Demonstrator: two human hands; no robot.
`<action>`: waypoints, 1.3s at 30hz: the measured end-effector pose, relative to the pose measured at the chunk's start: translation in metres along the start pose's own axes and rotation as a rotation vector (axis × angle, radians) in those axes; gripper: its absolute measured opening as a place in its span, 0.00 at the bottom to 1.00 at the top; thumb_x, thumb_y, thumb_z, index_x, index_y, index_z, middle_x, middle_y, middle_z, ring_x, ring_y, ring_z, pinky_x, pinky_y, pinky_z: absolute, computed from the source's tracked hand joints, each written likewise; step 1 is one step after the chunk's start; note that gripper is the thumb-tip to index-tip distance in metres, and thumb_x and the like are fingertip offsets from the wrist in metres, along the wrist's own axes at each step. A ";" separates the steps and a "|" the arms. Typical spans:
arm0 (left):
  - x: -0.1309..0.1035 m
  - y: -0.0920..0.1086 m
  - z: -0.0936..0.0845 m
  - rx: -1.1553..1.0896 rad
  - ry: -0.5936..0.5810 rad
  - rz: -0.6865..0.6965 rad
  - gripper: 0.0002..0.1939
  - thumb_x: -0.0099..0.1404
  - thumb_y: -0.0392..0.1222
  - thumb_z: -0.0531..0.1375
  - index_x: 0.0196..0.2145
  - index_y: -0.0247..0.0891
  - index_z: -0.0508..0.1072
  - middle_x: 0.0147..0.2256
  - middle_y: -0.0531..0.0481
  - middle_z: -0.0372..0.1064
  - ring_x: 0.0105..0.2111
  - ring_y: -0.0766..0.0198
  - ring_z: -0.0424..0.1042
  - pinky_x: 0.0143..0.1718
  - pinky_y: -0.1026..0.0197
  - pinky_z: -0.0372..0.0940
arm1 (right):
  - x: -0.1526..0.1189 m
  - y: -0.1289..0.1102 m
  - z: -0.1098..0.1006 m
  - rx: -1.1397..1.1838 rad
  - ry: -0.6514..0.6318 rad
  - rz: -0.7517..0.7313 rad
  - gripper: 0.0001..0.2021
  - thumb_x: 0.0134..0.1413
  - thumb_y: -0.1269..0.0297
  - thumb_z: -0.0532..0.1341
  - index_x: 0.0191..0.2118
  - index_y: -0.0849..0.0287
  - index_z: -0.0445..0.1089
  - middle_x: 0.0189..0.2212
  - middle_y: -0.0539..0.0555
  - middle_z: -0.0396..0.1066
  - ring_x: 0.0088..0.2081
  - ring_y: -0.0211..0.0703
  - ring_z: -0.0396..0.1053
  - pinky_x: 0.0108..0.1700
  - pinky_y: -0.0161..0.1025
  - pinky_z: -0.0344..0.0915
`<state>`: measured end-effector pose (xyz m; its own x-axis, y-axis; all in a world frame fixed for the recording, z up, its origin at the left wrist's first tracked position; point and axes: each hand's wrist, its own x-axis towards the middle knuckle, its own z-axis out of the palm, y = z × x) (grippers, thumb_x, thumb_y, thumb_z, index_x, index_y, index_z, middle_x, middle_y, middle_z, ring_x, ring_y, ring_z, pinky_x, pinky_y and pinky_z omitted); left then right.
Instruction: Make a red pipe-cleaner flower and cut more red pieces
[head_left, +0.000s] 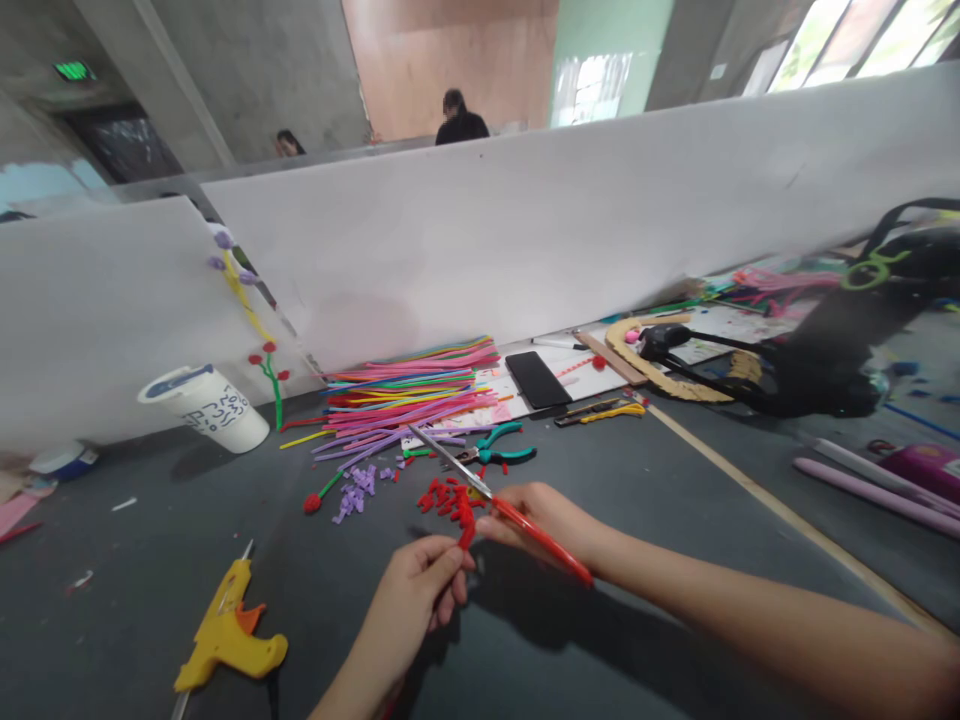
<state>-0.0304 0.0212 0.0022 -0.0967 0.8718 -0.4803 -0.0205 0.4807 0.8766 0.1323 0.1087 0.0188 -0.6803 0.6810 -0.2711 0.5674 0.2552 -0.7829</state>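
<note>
In the head view my left hand pinches a short red pipe cleaner between thumb and fingers. My right hand is closed around scissors with red handles, their metal blades pointing up and to the left. The fingertips of both hands are close together around the red piece. Just beyond them lies a pile of cut red pieces, partly hidden behind the hands and scissors. Left of that are small purple cut pieces. Teal-handled pliers rest behind the scissor blades.
Pipe cleaners in many colours lie below a white partition. A yellow glue gun is at front left, a white cup behind it. A phone and utility knife lie farther back. Black equipment stands at right.
</note>
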 end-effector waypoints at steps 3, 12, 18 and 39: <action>0.000 0.004 -0.011 -0.025 0.141 0.060 0.18 0.48 0.54 0.59 0.25 0.33 0.72 0.15 0.57 0.62 0.12 0.75 0.52 0.14 0.70 0.42 | -0.018 -0.001 -0.010 -0.227 -0.026 0.055 0.19 0.50 0.46 0.53 0.24 0.58 0.61 0.19 0.49 0.61 0.21 0.38 0.60 0.23 0.32 0.50; -0.002 0.013 -0.010 0.068 0.192 0.181 0.15 0.52 0.51 0.58 0.23 0.35 0.71 0.15 0.56 0.63 0.11 0.74 0.52 0.14 0.69 0.45 | -0.047 0.004 0.005 -0.307 -0.195 0.084 0.21 0.52 0.43 0.49 0.28 0.56 0.66 0.20 0.50 0.63 0.20 0.37 0.58 0.21 0.32 0.49; -0.004 0.012 -0.011 0.120 0.146 0.201 0.14 0.55 0.50 0.56 0.24 0.35 0.71 0.17 0.55 0.65 0.12 0.73 0.54 0.16 0.67 0.47 | -0.042 0.006 0.008 -0.245 -0.198 0.076 0.19 0.52 0.46 0.51 0.26 0.57 0.63 0.18 0.47 0.59 0.19 0.34 0.52 0.21 0.32 0.48; 0.015 0.006 -0.014 0.040 0.095 0.139 0.16 0.55 0.49 0.57 0.18 0.34 0.68 0.14 0.57 0.59 0.12 0.75 0.49 0.15 0.69 0.41 | -0.031 0.014 0.008 -0.268 -0.230 0.104 0.23 0.53 0.42 0.47 0.26 0.58 0.63 0.19 0.49 0.60 0.20 0.34 0.53 0.21 0.31 0.49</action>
<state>-0.0457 0.0358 0.0006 -0.1899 0.9180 -0.3481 0.0389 0.3613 0.9316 0.1578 0.0859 0.0118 -0.6814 0.5487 -0.4844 0.7201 0.3841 -0.5779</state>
